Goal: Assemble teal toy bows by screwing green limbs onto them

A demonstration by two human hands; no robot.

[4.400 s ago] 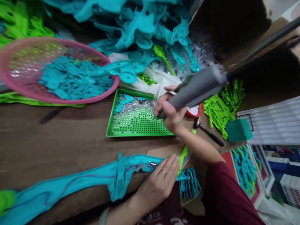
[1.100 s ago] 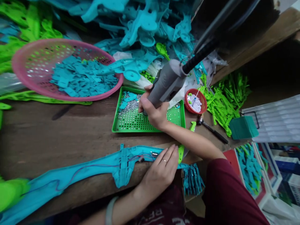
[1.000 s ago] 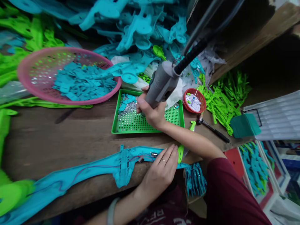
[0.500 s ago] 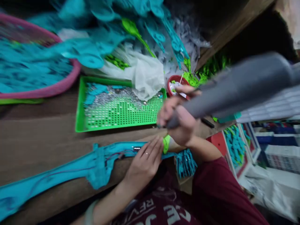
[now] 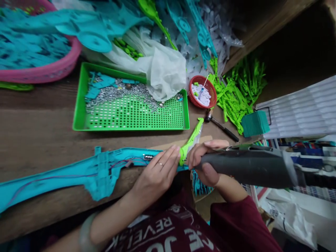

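A long turquoise plastic part [image 5: 60, 171] lies open along the table's front edge, with thin wires and a small metal spring or contact piece inside it. My left hand [image 5: 160, 171], a ring on one finger, presses flat on its right end. Beside those fingertips a lime green part [image 5: 193, 140] slants up and away from the turquoise one. My right hand [image 5: 207, 161] is wrapped round a dark grey power tool [image 5: 244, 168], held nearly level, its tip at the lower end of the green part. The tip itself is hidden by the fingers.
A green tray [image 5: 131, 129] of screws sits behind the hands. Beyond it are a red basket [image 5: 193, 99] with a screwdriver, a hammer [image 5: 223, 128], lime parts [image 5: 232, 101] and a teal block [image 5: 254, 123]. A pink basket [image 5: 52, 75] stands at the left.
My right hand has lowered the grey tool from a raised slant to nearly level, down to the green part. The green part now shows more fully. The whole view has shifted slightly.
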